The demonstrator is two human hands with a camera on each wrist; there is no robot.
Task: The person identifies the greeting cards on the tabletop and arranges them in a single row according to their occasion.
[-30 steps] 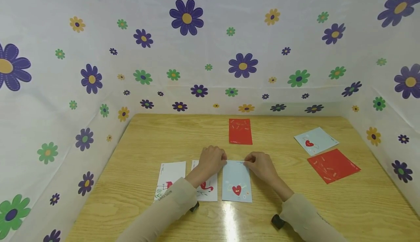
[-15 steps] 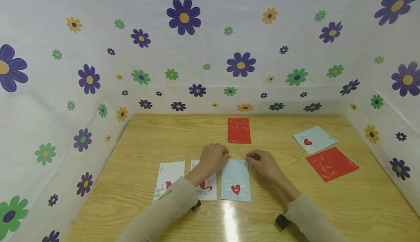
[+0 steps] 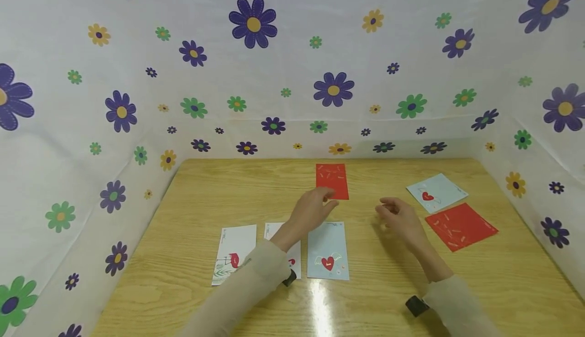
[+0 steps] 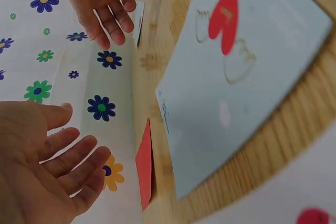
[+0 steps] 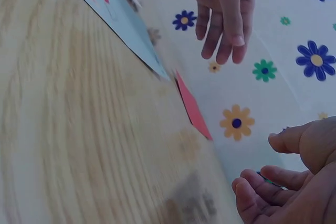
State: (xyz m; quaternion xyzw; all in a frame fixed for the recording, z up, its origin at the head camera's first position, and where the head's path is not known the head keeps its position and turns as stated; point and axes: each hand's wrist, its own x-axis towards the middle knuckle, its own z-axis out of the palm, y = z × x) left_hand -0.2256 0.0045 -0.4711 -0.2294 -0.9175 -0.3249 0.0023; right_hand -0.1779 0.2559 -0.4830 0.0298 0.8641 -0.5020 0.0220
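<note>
My left hand (image 3: pixel 311 211) hovers over the top edge of a pale blue card with a winged red heart (image 3: pixel 327 250). Its fingers are loosely bent and hold nothing; in the head view the fingertips overlap the lower edge of a red card (image 3: pixel 332 177) behind. Off to the right, my right hand (image 3: pixel 402 220) is raised over bare wood, fingers relaxed and nothing in them. Beneath the left forearm lies a white flamingo card (image 3: pixel 294 245), partly hidden. Farther left is a second white flamingo card (image 3: pixel 235 248). Both palms (image 4: pixel 31 156) show in the left wrist view.
On the right of the wooden table (image 3: pixel 205 190) lie a tilted pale blue heart card (image 3: pixel 441 190) and, just in front of it, a tilted red card (image 3: pixel 461 226). A white flower-patterned cloth (image 3: pixel 292 63) walls the back and sides.
Both hands have let go of the blue card's top corners. The left moved forward and slightly right; the right moved off to the right. The blue card lies flat beside the flamingo cards.
</note>
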